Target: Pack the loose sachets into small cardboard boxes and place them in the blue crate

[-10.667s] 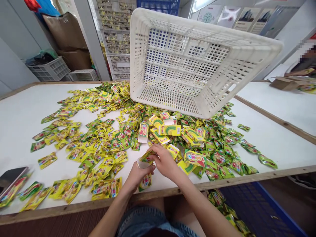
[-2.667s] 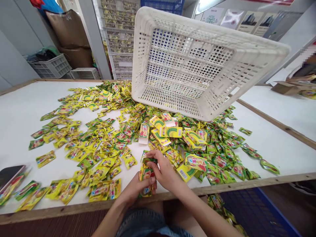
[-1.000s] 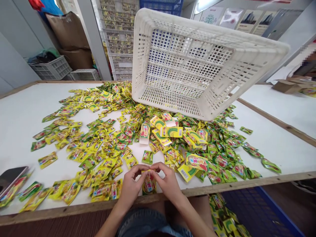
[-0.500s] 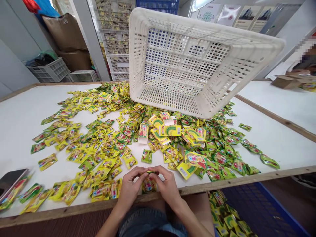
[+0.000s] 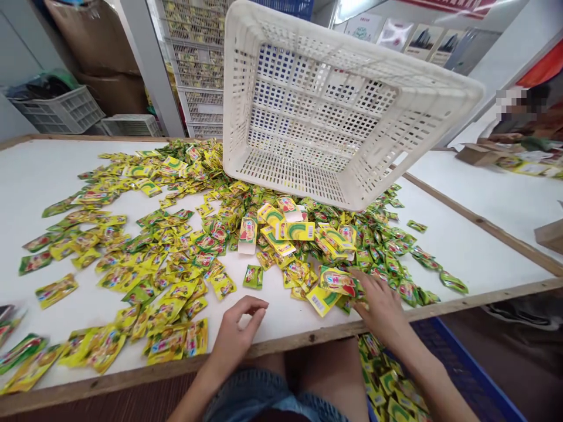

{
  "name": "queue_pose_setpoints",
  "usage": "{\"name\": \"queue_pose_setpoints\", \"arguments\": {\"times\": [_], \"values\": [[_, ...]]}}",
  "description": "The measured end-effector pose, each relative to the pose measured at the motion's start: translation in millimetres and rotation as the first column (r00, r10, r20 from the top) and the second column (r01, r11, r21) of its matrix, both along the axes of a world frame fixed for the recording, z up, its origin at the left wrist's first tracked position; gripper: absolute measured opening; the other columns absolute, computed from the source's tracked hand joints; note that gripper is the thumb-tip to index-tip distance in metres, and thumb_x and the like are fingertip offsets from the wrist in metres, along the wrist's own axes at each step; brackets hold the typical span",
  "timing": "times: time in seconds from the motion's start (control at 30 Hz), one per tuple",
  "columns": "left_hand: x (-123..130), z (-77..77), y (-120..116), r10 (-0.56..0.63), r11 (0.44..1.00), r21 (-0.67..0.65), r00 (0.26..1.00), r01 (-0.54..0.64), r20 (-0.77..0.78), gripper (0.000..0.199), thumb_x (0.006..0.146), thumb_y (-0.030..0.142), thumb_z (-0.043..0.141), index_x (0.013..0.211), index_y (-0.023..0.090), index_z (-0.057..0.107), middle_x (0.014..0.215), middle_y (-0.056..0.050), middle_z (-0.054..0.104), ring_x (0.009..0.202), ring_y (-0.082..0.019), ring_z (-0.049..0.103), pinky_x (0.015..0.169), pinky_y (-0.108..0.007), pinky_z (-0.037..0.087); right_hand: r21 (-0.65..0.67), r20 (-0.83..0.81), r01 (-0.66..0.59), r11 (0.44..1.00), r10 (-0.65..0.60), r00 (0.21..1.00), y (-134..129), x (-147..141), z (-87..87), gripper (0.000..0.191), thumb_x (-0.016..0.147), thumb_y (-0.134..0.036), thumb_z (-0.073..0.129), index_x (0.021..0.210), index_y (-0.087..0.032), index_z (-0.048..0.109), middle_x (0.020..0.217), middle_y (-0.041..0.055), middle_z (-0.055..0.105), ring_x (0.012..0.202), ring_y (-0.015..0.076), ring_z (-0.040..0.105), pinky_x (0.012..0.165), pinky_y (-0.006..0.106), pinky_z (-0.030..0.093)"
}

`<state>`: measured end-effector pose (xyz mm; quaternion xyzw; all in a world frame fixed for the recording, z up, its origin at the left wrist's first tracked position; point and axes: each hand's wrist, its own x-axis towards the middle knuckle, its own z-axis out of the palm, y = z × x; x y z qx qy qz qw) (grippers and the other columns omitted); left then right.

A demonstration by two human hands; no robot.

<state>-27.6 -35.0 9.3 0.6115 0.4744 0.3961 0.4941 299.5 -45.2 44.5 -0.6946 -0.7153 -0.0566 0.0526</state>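
Observation:
My left hand (image 5: pixel 240 329) is over the table's front edge, thumb and forefinger curved with a gap between them and nothing held. My right hand (image 5: pixel 380 305) reaches to the right, its fingers spread at the right end of a flat green and yellow packet (image 5: pixel 338 281). Whether it grips the packet is hard to tell. A yellow carton (image 5: pixel 322 300) lies partly under that packet. Between my hands and the pile is a single green sachet (image 5: pixel 253 276). Several small yellow cartons (image 5: pixel 299 231) rest on the heap of sachets (image 5: pixel 176 293).
A large white basket (image 5: pixel 308 117) stands tilted behind the heap, its mouth towards me. Below the table edge at right is a blue crate (image 5: pixel 475 375) beside many yellow packets. A person is at the far right, near an open cardboard box (image 5: pixel 477 154).
My hands have parted. My right hand has moved right to the flat packet, and the sachet that was between my fingers no longer shows. The view has shifted slightly.

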Motion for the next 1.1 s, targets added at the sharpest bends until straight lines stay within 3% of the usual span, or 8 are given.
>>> {"name": "queue_pose_setpoints", "arguments": {"times": [0.13,0.27,0.4,0.57,0.63,0.73,0.93,1.1], "values": [[1.0,9.2,-8.0,-0.049,0.989,0.136,0.994,0.062,-0.097,0.017,0.086,0.023,0.047,0.094,0.020,0.062,0.091,-0.006,0.064,0.087,-0.017,0.059,0.078,-0.029,0.047,0.027,0.068,-0.083,0.996,0.081,0.994,19.9,-17.4,-14.1,0.046,0.074,-0.019,0.047,0.120,-0.021,0.046,0.110,0.0082,0.059,0.104,0.0268,0.049,0.088,0.044,0.031],[8.3,21.1,-9.7,0.076,0.931,0.361,0.944,0.048,-0.322,0.041,0.084,0.019,0.049,0.124,0.021,0.045,0.123,-0.011,0.052,0.118,-0.022,0.044,0.100,-0.041,0.034,0.116,0.055,-0.119,0.986,0.114,0.992,13.4,-53.4,10.6,0.047,0.075,-0.027,0.053,0.121,-0.021,0.047,0.108,0.0105,0.057,0.100,0.0299,0.047,0.086,0.046,0.030],[25.0,31.9,-3.0,-0.001,0.870,0.431,0.875,0.240,-0.484,0.065,0.076,0.009,0.051,0.137,0.019,0.028,0.137,-0.011,0.041,0.129,-0.026,0.031,0.109,-0.054,0.009,-0.037,-0.131,-0.313,0.949,0.306,0.943,5.0,-124.7,38.4,0.047,0.069,-0.016,0.059,0.115,-0.021,0.051,0.109,0.0092,0.056,0.101,0.0286,0.046,0.089,0.045,0.030],[-5.4,11.7,5.2,0.012,0.985,0.167,0.947,0.044,-0.322,0.062,0.066,0.002,0.048,0.126,0.018,0.045,0.121,-0.012,0.056,0.111,-0.025,0.051,0.096,-0.041,0.038,-0.124,-0.496,-0.522,0.844,0.403,0.769,24.6,-168.2,40.1,0.049,0.074,-0.022,0.060,0.121,-0.024,0.044,0.116,0.0061,0.052,0.108,0.0247,0.044,0.094,0.041,0.031],[-31.3,1.0,7.4,0.159,0.987,0.040,0.966,-0.154,-0.203,0.042,0.071,0.012,0.052,0.113,0.017,0.056,0.113,-0.011,0.061,0.105,-0.025,0.054,0.093,-0.039,0.040,-0.099,-0.567,-0.479,0.872,0.346,0.747,43.4,-172.0,25.0,0.040,0.079,-0.027,0.057,0.118,-0.025,0.046,0.114,0.0060,0.053,0.106,0.0239,0.046,0.091,0.039,0.035],[-60.3,-6.3,12.9,0.385,0.900,-0.183,0.918,-0.396,-0.093,0.028,0.071,0.032,0.061,0.092,0.014,0.064,0.102,-0.011,0.066,0.100,-0.026,0.058,0.091,-0.039,0.041,-0.105,-0.525,-0.282,0.954,0.188,0.830,71.5,-183.6,-9.5,0.029,0.079,-0.025,0.057,0.107,-0.018,0.055,0.104,0.0113,0.056,0.100,0.0270,0.050,0.086,0.040,0.038],[-56.7,-1.5,33.9,0.410,0.834,-0.448,0.905,-0.323,0.110,0.041,0.063,0.039,0.068,0.095,0.013,0.064,0.088,-0.009,0.071,0.087,-0.024,0.064,0.076,-0.032,0.047,-0.159,-0.457,-0.159,0.974,0.070,0.887,85.1,-203.9,-54.2,0.031,0.065,-0.018,0.068,0.095,-0.016,0.057,0.099,0.0125,0.057,0.096,0.0286,0.052,0.081,0.038,0.041],[-50.0,-2.8,43.0,0.319,0.822,-0.542,0.929,-0.174,0.186,0.042,0.063,0.040,0.069,0.093,0.011,0.065,0.075,-0.007,0.070,0.067,-0.020,0.063,0.065,-0.028,0.047,-0.188,-0.773,-0.157,0.970,-0.048,0.633,80.6,-187.5,-64.9,0.016,0.074,-0.020,0.056,0.090,-0.018,0.055,0.077,0.0037,0.059,0.071,0.0193,0.056,0.066,0.030,0.042]]}}
